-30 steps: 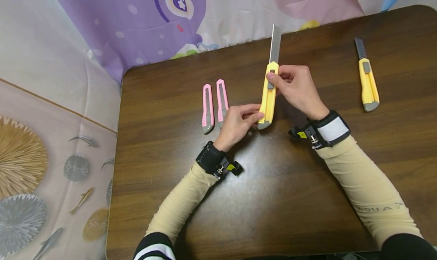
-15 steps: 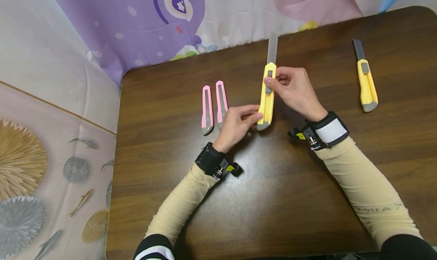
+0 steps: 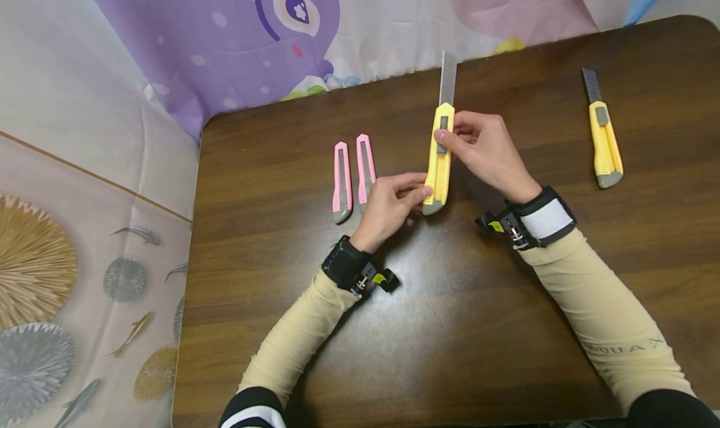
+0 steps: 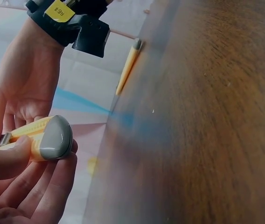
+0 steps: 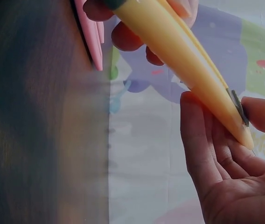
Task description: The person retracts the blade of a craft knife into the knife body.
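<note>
Above the table, a yellow box cutter (image 3: pixel 437 172) is held up between both hands, its long metal blade (image 3: pixel 447 79) extending from the top. My left hand (image 3: pixel 388 204) pinches the lower end near the grey end cap (image 4: pixel 58 138). Higher up, my right hand (image 3: pixel 488 147) grips the body, with its thumb on the grey slider (image 3: pixel 442 147); in the right wrist view the fingers lie behind the body. Two pink box cutters, the left one (image 3: pixel 341 184) and the right one (image 3: pixel 364 165), lie beside my left hand, which partly hides the right one.
A second yellow box cutter (image 3: pixel 605 140) lies at the right of the brown wooden table (image 3: pixel 270 290), some blade showing. A patterned cloth (image 3: pixel 382 34) hangs behind the table's far edge, and another printed cloth (image 3: pixel 95 228) hangs along the left.
The held box cutter's blade sticks out slightly less than a second ago, and my right thumb and the slider sit a little lower on the body. Both hands keep their hold.
</note>
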Available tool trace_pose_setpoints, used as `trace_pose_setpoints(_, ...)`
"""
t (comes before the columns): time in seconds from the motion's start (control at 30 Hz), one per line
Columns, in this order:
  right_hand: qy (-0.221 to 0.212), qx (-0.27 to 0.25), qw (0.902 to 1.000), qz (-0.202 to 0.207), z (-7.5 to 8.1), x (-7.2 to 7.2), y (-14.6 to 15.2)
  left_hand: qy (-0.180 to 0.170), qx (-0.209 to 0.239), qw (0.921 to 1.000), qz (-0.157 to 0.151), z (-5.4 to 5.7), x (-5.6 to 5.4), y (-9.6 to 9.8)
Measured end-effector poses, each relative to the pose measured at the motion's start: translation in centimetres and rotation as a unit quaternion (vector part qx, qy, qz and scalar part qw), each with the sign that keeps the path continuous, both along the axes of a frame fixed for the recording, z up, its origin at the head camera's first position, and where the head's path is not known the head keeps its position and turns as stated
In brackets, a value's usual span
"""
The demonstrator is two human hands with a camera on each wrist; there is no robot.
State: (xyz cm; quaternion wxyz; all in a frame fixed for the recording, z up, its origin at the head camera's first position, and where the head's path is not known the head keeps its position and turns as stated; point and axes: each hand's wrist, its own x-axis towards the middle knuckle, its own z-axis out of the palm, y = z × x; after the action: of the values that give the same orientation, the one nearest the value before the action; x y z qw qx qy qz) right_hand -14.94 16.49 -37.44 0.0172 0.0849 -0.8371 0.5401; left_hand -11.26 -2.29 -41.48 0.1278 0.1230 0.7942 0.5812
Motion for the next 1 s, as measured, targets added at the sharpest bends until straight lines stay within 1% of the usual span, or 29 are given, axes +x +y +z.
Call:
trace_pose_setpoints(0.2, -0.017, -0.016, 0.9996, 0.017, 0.03, -0.09, 0.0, 0.005, 0.004, 1.0, 0.003, -0.06, -0.01, 0.03)
trace_pose_setpoints(0.43, -0.016, -0.001, 0.9994, 0.03, -0.19, -0.04, -0.01, 0.001, 0.005, 1.0, 0.003, 0.01, 0.04, -0.02)
trace_pose_setpoints(0.6, -0.014, -0.006, 0.9995, 0.028, -0.24, -0.01, 0.06, -0.004, 0.001, 1.0, 0.004, 0.08, 0.12, -0.02)
trace_pose_setpoints(0.83, -0.013, -0.026, 0.9992, 0.028, -0.26, -0.1, 0.13, 0.003, 0.006, 1.0, 0.002, 0.11, 0.18, 0.1)
trace_pose_setpoints(1.0, -0.009, -0.024, 0.9994, 0.022, -0.08, 0.0, 0.17, 0.001, 0.009, 1.0, -0.001, 0.2, 0.24, 0.13)
